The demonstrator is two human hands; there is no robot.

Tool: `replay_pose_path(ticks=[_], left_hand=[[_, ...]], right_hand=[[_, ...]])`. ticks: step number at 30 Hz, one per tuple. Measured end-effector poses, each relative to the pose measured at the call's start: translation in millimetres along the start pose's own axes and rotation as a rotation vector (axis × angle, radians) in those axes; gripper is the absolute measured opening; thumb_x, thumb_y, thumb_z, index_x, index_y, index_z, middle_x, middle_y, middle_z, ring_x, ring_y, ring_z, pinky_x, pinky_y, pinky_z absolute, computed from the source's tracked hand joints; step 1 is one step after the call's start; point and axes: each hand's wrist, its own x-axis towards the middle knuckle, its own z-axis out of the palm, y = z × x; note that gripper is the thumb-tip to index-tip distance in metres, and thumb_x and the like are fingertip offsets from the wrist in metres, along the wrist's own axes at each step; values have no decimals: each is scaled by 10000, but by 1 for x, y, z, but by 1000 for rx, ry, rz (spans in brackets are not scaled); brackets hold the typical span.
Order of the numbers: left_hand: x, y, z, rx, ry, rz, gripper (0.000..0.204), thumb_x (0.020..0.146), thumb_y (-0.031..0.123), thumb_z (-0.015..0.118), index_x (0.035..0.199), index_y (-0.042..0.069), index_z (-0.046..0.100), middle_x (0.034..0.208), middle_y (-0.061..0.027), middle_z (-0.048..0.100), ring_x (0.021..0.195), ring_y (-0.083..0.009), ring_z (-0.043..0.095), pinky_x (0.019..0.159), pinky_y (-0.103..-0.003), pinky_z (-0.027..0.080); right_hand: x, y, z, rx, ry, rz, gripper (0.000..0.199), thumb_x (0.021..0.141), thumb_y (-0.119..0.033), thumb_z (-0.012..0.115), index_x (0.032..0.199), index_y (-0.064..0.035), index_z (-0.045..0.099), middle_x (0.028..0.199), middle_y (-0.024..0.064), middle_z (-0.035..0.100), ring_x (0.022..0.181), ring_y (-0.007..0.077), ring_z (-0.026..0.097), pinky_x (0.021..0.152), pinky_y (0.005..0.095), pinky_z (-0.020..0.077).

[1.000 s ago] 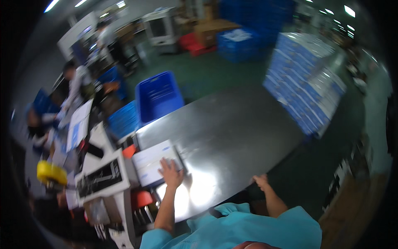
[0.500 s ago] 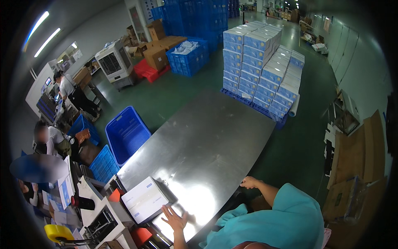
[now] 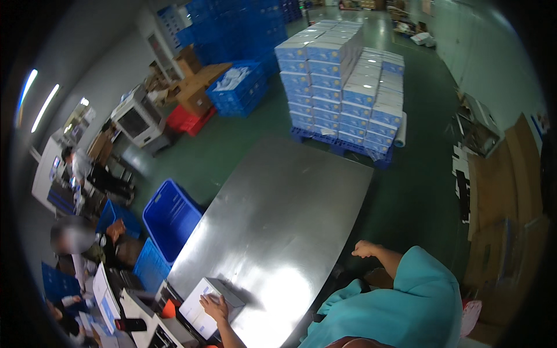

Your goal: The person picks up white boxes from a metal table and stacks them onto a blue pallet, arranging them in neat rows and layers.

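Left hand on white box

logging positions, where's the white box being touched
In the head view, the white box is at lower left, at the near-left corner of the metal table, under the left hand.

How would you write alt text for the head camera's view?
A person's left hand lies on a white box at the near left of a metal table, while the right hand is beside the table's right edge. Stacked blue-and-white boxes stand past the far end.
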Motion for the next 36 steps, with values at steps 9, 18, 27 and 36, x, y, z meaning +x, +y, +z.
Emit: replay_pose_path(ticks=[9, 18, 27, 36], left_hand=[[58, 41, 6, 276, -259, -205, 925, 737, 442, 658, 1430, 92, 156, 1501, -111, 112, 1369, -348, 107, 878, -760, 225], [-30, 37, 31, 113, -211, 162, 934, 695, 265, 669, 1447, 121, 134, 1517, -111, 52, 1393, -329, 9, 955, -742, 38], [-225, -37, -28, -344, 72, 112, 610, 660, 179, 730, 1218, 84, 504, 1305, -233, 401, 1219, -396, 357, 1029, -489, 255], [-178, -76, -15, -1028, 88, -598, 588, 762, 178, 707, 1217, -65, 423, 1094, -145, 553, 932, -221, 541, 795, -322, 448]], right_hand=[[-69, 88, 42, 74, 165, 141, 365, 866, -352, 527, 793, -17, 650, 656, 87, 597, 530, 207, 546, 495, 357, 441], [-107, 52, 96, -167, -214, 326, 342, 843, -383, 568, 807, -46, 621, 716, 88, 603, 566, 159, 568, 504, 279, 468], [-18, -39, 102, 162, -157, 34, 278, 864, -272, 583, 943, -7, 613, 823, 75, 620, 696, 163, 613, 565, 296, 504], [17, 15, 72, -35, -290, -98, 327, 836, -300, 622, 979, -7, 637, 856, 105, 652, 744, 192, 622, 682, 337, 495]])
